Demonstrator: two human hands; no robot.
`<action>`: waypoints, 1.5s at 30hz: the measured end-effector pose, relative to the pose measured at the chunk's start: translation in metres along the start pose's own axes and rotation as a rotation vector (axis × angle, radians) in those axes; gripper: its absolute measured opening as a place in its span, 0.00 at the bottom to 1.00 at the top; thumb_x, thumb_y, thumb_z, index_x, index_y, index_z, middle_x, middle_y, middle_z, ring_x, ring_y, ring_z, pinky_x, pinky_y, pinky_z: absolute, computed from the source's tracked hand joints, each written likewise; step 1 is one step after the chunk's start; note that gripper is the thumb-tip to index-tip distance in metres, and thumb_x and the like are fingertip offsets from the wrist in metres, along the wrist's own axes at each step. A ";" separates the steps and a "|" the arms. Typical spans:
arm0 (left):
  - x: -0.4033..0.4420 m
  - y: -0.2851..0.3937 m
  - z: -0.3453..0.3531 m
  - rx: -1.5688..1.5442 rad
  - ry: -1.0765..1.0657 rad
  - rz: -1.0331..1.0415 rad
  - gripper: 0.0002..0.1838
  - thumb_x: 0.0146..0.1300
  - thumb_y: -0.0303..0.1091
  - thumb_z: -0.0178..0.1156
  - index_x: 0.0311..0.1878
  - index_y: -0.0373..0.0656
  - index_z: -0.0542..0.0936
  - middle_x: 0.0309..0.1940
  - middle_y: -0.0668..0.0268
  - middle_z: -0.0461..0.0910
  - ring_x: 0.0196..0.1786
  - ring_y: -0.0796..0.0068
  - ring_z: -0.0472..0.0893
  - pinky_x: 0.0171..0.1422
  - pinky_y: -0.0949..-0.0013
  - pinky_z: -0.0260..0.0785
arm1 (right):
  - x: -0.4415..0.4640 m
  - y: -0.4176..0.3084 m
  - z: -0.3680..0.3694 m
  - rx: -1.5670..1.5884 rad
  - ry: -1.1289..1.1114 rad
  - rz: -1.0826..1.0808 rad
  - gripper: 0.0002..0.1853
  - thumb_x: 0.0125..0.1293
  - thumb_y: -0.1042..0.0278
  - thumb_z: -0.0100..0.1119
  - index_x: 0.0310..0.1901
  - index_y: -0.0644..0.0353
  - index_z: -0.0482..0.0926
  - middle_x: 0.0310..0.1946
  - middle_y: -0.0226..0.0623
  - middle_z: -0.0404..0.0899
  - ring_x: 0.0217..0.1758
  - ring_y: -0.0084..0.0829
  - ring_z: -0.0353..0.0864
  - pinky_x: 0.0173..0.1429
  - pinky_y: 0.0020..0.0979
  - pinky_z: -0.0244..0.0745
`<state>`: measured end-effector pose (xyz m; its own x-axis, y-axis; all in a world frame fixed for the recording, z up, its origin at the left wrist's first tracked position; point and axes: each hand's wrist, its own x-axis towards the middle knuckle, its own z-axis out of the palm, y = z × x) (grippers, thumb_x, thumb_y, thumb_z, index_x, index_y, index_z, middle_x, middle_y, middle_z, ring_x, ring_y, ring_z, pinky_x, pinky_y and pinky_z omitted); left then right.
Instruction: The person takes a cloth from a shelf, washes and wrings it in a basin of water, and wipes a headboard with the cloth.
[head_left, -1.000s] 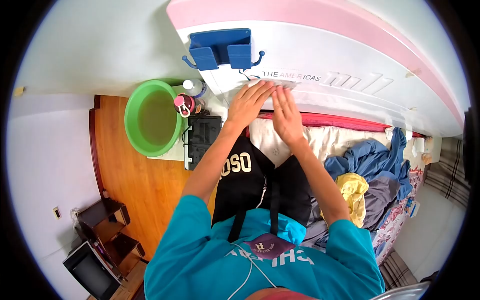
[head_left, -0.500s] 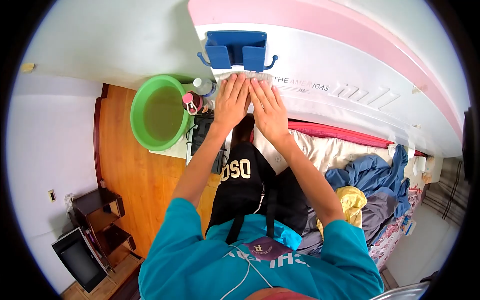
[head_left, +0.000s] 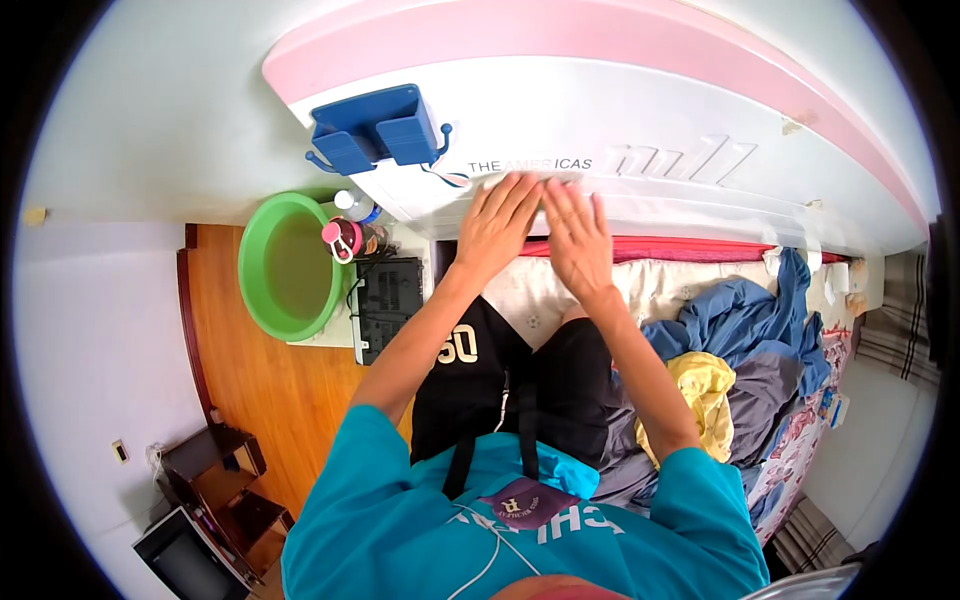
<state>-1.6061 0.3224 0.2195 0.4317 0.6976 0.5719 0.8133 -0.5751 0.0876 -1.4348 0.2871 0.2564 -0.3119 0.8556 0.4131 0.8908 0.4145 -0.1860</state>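
Both hands reach up to the white headboard point(head_left: 440, 100) with its pink border. My left hand point(head_left: 494, 228) lies flat with fingers stretched out, its fingertips just below the printed lettering point(head_left: 530, 165). Beside it, my right hand point(head_left: 580, 240) is also flat, its fingers slightly spread and angled towards the left ones. A thin whitish cloth or wipe point(head_left: 493, 181) shows partly at the left fingertips; the rest is hidden beneath the fingers. Left of the lettering, a blue holder with hooks point(head_left: 375, 130) is fixed to the headboard.
A green basin of murky water point(head_left: 290, 267) stands at the left, near bottles point(head_left: 356, 206) and a black device point(head_left: 390, 300). Blue clothing point(head_left: 730, 315) and a yellow cloth point(head_left: 703, 395) lie on the bed at the right. Lower left is a screen point(head_left: 192, 560) beside shelves.
Between the earlier frames both hands slid left to below the blue holder. Now they have moved back right along the headboard to below the lettering. The camera view has shifted too.
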 end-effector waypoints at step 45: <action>-0.059 -0.026 0.023 0.129 -0.385 0.157 0.25 0.65 0.31 0.58 0.66 0.55 0.79 0.68 0.79 0.78 0.69 0.82 0.76 0.65 0.64 0.69 | -0.058 0.017 0.053 -0.022 -0.290 -0.101 0.34 0.67 0.74 0.50 0.77 0.55 0.64 0.81 0.25 0.56 0.82 0.28 0.57 0.86 0.41 0.47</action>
<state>-1.6433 0.3065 0.1646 0.6479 0.7287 0.2218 0.7579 -0.6457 -0.0928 -1.4190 0.2613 0.1821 -0.4779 0.8644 0.1563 0.8565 0.4981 -0.1358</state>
